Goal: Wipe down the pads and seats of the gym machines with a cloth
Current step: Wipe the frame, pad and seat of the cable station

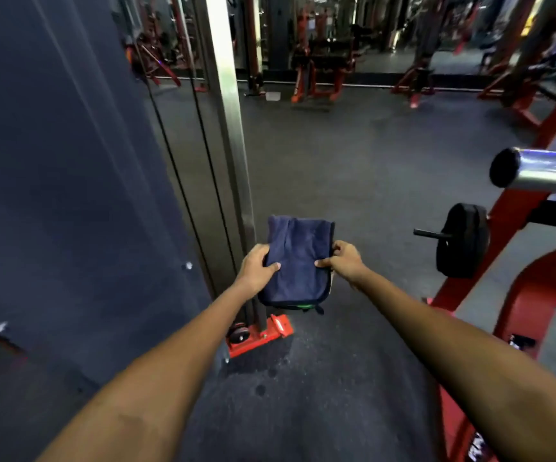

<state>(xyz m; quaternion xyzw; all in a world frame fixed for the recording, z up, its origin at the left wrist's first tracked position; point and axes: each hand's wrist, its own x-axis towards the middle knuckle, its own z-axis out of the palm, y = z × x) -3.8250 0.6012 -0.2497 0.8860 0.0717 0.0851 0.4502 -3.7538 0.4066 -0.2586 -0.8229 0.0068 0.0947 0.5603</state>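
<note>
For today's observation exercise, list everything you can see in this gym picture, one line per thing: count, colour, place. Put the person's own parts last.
cloth: one, dark blue, folded, held up at centre
steel post: one, silver, upright left of the cloth
cables: two, black, running beside the post
red base bracket: one, at the foot of the post
weight plate: one, black, on a peg at right
chrome bar: one, silver with black end cap, right edge
red machine frame: one, right side
far machines: several, red and black, blurred background
floor: dark grey
left hand: grips the cloth's left edge
right hand: pinches its right edge
</note>
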